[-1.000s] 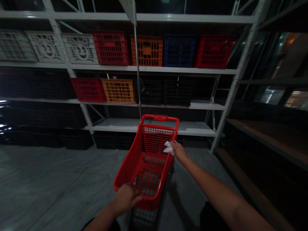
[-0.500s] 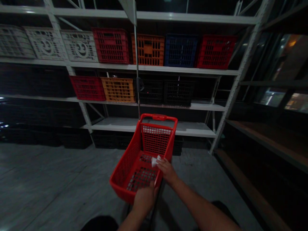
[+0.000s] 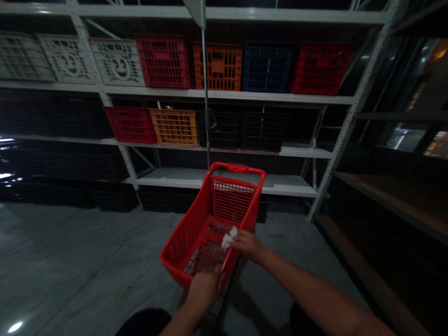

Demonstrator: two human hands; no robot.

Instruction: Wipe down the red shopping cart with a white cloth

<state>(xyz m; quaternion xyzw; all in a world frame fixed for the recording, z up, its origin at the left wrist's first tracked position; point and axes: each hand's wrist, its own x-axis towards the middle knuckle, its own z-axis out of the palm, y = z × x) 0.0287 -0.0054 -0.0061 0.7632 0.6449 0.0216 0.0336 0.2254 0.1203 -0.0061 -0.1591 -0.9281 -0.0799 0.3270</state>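
A red plastic shopping cart (image 3: pixel 185 233) stands in front of me, its handle toward the shelves. My left hand (image 3: pixel 205 287) is closed around the cart's near right corner of the rim. My right hand (image 3: pixel 247 245) is on the cart's right rim, fingers closed on a crumpled white tissue (image 3: pixel 229 237) that hangs over the inner side. The basket's perforated floor shows through with nothing lying on it. A thin pole (image 3: pixel 206 93) rises from the left end of the handle.
A white metal rack (image 3: pixel 297 189) behind the cart holds red crates (image 3: pixel 131 125), orange crates (image 3: pixel 217 67), a blue crate (image 3: pixel 268 67), white crates (image 3: pixel 119 63) and black crates (image 3: pixel 264 132). Darker shelving (image 3: pixel 395 196) stands on the right. Grey floor (image 3: pixel 84 252) lies to the left.
My right hand has turned and shifted slightly right and down along the rim with the tissue. My left hand stays on the near corner. The view has tilted a little.
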